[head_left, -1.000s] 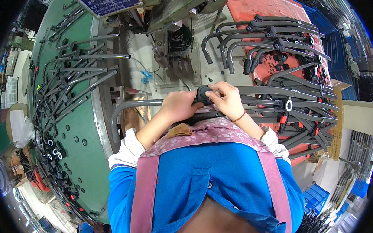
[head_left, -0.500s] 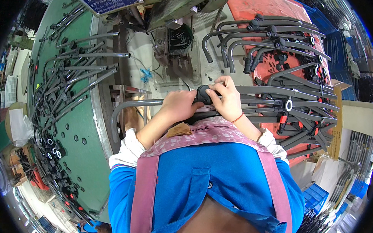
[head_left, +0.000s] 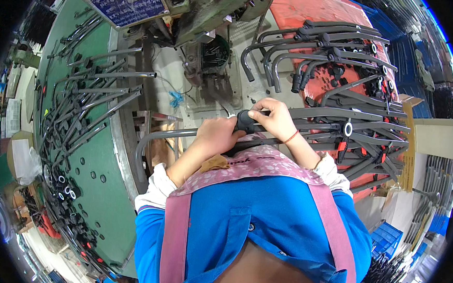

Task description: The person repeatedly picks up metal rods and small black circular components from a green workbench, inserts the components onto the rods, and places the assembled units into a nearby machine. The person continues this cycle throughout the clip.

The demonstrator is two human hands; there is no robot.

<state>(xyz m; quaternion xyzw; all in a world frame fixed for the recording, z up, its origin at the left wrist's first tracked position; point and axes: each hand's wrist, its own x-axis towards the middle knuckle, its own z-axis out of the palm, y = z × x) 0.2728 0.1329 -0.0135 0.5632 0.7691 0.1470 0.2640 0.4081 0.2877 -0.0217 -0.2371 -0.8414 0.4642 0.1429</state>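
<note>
A bent grey metal tube frame [head_left: 171, 134] lies across in front of my apron, its curved end hanging down on the left. At its middle is a round black plastic joint [head_left: 245, 121]. My left hand [head_left: 215, 134] is closed around the tube just left of this joint. From the right, my right hand [head_left: 275, 120] grips the joint, its thumb and fingers against the upper right side. What its curled fingers cover is hidden. Straight grey bars [head_left: 321, 113] run rightward from the joint.
Ahead stands a green press machine [head_left: 213, 19] with a cup of small metal pins [head_left: 215, 52]. A green table [head_left: 109, 202] at left bears many tubes and black parts. More bent tubes [head_left: 314, 56] lie on the red-covered table [head_left: 292, 5] at right.
My left hand stays on the tube. The right hand's fingers have shifted slightly around the black joint. The whole view has moved a little.
</note>
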